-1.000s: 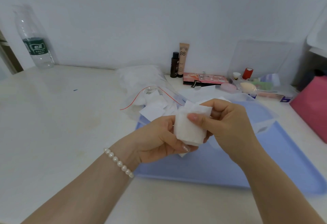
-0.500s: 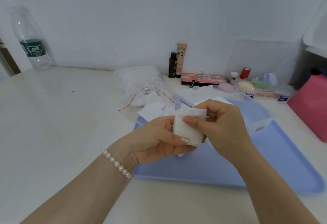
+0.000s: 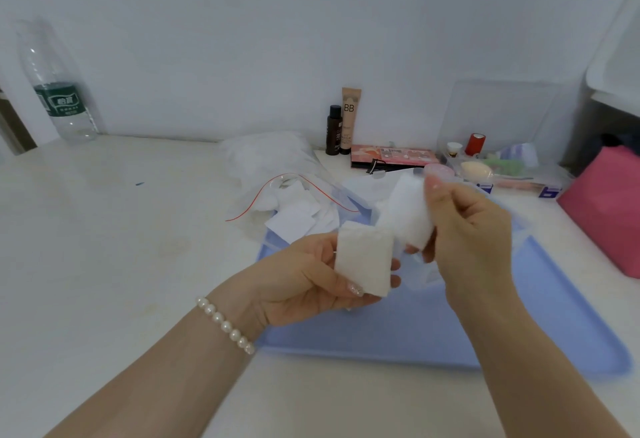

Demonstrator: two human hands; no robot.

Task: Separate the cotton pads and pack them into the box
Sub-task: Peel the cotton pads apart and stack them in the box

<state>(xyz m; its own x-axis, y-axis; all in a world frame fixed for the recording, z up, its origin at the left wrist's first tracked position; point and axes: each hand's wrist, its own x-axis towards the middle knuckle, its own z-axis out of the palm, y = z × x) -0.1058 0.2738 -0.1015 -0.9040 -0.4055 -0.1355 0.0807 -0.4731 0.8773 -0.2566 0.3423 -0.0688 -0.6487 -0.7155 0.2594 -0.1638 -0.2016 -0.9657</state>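
Observation:
My left hand (image 3: 304,278) grips a small stack of white square cotton pads (image 3: 363,257) above the blue tray (image 3: 540,320). My right hand (image 3: 467,230) pinches one thin pad (image 3: 410,212), peeled off and lifted up to the right of the stack. A clear plastic box (image 3: 519,226) stands on the tray behind my right hand, mostly hidden by it. A clear zip bag (image 3: 277,167) with a red seal lies at the tray's far left corner, loose white pads (image 3: 298,212) spilling from its mouth.
Against the wall stand a dark bottle (image 3: 334,131), a BB cream tube (image 3: 349,119), a pink palette (image 3: 391,157) and a clear organiser (image 3: 512,174) of makeup items. A water bottle (image 3: 59,91) stands far left, a pink object (image 3: 606,209) at the right edge.
The two hands held one stack together before. Now my right hand has pulled one pad off and moved it up and right, away from the stack in my left hand.

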